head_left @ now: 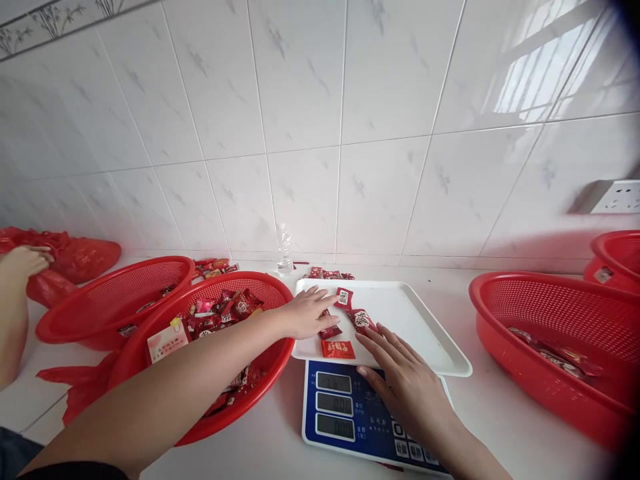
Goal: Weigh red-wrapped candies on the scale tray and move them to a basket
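1. Candies (350, 319) lie on the white tray (425, 327), which sits on the scale (350, 417).
2. Probably light, crinkly and slick in their wrappers; best pinched by the wrapper edges.
3. Left hand (304, 313): flat, fingers spread, tips touching candy at the tray's near-left; nothing clamped.
4. Right hand (400, 373): open, palm down, fingertips at the candies; holds nothing.
5. More candy in the red basket (220, 373) at left.

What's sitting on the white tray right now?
On the white tray lie a few red candy packets. The left hand and right hand rest over them, so any packets beneath the hands are hidden.
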`<state>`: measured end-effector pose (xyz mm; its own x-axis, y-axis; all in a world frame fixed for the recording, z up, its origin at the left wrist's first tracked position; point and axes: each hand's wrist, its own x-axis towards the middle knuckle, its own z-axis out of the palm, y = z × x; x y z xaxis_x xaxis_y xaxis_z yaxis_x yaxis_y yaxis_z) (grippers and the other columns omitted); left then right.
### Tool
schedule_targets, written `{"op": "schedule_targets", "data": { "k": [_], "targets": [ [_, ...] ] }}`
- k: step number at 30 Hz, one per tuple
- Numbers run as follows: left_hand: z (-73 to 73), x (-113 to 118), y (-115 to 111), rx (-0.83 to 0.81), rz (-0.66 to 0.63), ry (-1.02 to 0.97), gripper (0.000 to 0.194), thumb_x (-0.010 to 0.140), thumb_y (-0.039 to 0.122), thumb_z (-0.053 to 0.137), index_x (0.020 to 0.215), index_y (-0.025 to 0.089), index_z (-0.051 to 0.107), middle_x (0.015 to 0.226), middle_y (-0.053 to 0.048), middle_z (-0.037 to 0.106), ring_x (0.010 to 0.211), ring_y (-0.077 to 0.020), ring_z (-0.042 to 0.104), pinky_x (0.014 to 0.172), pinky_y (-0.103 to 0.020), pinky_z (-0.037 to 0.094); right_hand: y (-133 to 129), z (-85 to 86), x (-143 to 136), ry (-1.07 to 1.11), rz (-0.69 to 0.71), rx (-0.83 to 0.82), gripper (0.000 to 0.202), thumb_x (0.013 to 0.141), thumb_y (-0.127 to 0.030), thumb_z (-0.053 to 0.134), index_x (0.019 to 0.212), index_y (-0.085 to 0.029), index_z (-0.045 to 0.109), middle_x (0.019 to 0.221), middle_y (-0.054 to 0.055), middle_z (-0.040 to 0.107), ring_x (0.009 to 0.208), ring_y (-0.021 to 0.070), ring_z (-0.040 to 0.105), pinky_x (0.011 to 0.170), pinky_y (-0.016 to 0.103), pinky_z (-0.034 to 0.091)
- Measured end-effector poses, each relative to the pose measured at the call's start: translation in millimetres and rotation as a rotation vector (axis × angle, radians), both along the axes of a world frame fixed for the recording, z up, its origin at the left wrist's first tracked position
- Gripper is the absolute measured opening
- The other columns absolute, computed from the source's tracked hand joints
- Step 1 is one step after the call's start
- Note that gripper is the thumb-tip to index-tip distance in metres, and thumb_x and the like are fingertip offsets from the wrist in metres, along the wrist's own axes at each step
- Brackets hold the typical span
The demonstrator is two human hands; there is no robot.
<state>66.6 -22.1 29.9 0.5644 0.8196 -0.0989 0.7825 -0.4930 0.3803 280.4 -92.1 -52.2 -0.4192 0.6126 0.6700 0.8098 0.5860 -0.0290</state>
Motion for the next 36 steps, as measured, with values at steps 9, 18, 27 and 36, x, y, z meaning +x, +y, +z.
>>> {"op": "schedule_targets", "data": {
  "k": [9,18,27,36],
  "targets": [
    [15.0,-20.2,22.8,-0.040,0.125,-0.273,0.036,0.091,0.035,0.035,0.114,0.017,0.057,0.107,-0.007,0.068,0.105,-0.0181,0.060,0.090,-0.028,0.044,0.3,0.9,0.2,-0.003,0.008,-0.004,0.039,0.094,-0.043,0.039,0.120,-0.021,0.057,0.118,0.005,0.066,0.113,0.0240,0.059,0.083,0.039,0.056],
    [-28.3,-114.6,11.1,-0.034,0.571,0.064,0.031,0.062,0.027,0.069,0.090,0.017,0.059,0.092,-0.010,0.068,0.083,-0.0276,0.063,0.072,-0.033,0.045,0.0,2.6,0.0,0.023,0.010,0.006,0.038,0.094,-0.043,0.039,0.115,-0.021,0.061,0.113,0.006,0.069,0.105,0.0234,0.064,0.079,0.038,0.058],
    [-8.9,-121.1,10.7,0.016,0.560,-0.136,0.048,0.063,0.022,0.064,0.110,0.021,0.053,0.091,0.000,0.065,0.081,-0.0199,0.062,0.067,-0.026,0.045,-1.5,5.6,-0.9,0.014,0.012,-0.013,0.036,0.094,-0.040,0.040,0.114,-0.020,0.062,0.110,0.008,0.070,0.102,0.0233,0.065,0.078,0.038,0.058],
    [36.3,-49.5,12.2,-0.078,0.414,-0.648,0.069,0.075,0.034,0.065,0.134,0.019,0.034,0.095,-0.007,0.063,0.083,-0.0206,0.063,0.075,-0.035,0.049,-3.5,9.4,-1.0,0.021,0.007,-0.050,0.034,0.093,-0.038,0.042,0.116,-0.020,0.060,0.113,0.008,0.068,0.104,0.0234,0.064,0.081,0.038,0.057]
  ]
}}
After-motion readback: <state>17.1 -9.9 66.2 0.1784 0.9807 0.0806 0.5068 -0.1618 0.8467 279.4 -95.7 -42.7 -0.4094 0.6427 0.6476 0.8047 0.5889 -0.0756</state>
